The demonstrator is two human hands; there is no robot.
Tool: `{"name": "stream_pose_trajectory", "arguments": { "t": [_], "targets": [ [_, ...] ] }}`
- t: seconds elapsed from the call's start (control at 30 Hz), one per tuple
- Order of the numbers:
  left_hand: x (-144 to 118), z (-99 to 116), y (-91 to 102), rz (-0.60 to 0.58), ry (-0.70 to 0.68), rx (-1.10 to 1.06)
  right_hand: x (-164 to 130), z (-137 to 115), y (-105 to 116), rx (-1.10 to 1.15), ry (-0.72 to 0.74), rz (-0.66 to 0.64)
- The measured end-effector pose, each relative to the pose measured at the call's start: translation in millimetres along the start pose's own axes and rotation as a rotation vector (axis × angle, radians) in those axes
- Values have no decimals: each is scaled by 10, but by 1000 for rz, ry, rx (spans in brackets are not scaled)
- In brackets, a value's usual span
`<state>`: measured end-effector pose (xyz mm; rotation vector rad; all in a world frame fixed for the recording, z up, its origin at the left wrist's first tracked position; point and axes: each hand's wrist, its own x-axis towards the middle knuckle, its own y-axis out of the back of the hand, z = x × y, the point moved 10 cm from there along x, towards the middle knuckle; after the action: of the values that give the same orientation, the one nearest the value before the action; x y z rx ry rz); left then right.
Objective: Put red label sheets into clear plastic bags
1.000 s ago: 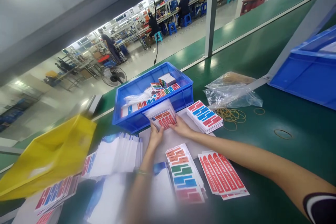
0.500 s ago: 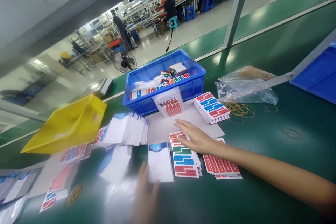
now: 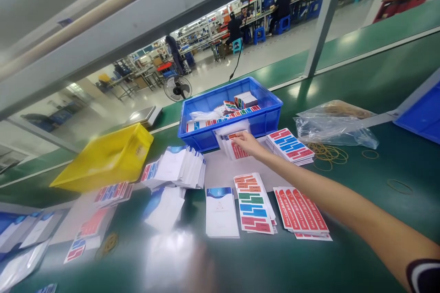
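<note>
My right hand (image 3: 244,143) reaches over the table with thumb and fingertips pinched at a stack of clear plastic bags (image 3: 225,146). The bags lean on a blue bin's front, with red print showing through. Below my right forearm lie a stack of multicoloured label sheets (image 3: 252,203) and a stack of red label sheets (image 3: 300,213). A pile of white booklets (image 3: 222,217) with blue tops is left of them. At the bottom edge a dim skin-coloured smear seems to be my left hand (image 3: 203,268); its fingers cannot be made out.
The blue bin (image 3: 237,121) holds more label stacks. More labels (image 3: 290,146) and rubber bands (image 3: 330,153) lie to the right, near a clear bag (image 3: 333,128). Leftward are a booklet heap (image 3: 178,167) and a tilted yellow bin (image 3: 106,160). A metal post (image 3: 325,23) rises behind.
My right hand has moved from above the multicoloured labels up to the plastic bags, and its fingers have closed there. The left hand has dropped toward the bottom edge. The view has shifted.
</note>
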<state>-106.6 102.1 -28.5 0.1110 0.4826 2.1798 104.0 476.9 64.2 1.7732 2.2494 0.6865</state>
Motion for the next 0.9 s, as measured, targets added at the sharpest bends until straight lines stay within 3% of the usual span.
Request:
{"name": "stream_pose_trajectory", "arguments": {
  "t": [0.1, 0.17, 0.3, 0.37, 0.43, 0.5, 0.6, 0.73, 0.9],
  "targets": [
    [-19, -52, -34, 18, -15, 34, -263, -193, -162, 0, 62, -116],
    [-40, -55, -61, 8, 10, 47, -593, -368, -364, -31, 134, -223],
    [-115, 64, -136, -76, 72, -46, -1543, -653, -996, -129, 350, -498],
    [-164, 128, -138, -89, 94, -120, -2074, -680, -1395, -418, 574, -640],
    [-216, 132, -125, -86, 127, -168, -2407, -603, -1655, -639, 714, -640],
    [-265, 76, -103, -61, 177, -223, -2581, -570, -1775, -743, 822, -564],
    [-313, -16, -93, -21, 245, -321, -2715, -638, -1742, -736, 942, -480],
    [-344, -45, -211, -64, 321, -440, -2877, -891, -1400, -536, 958, -448],
    [-480, -243, -413, -107, 577, -677, -3243, -1135, -952, -240, 1015, -601]
  ]
}}
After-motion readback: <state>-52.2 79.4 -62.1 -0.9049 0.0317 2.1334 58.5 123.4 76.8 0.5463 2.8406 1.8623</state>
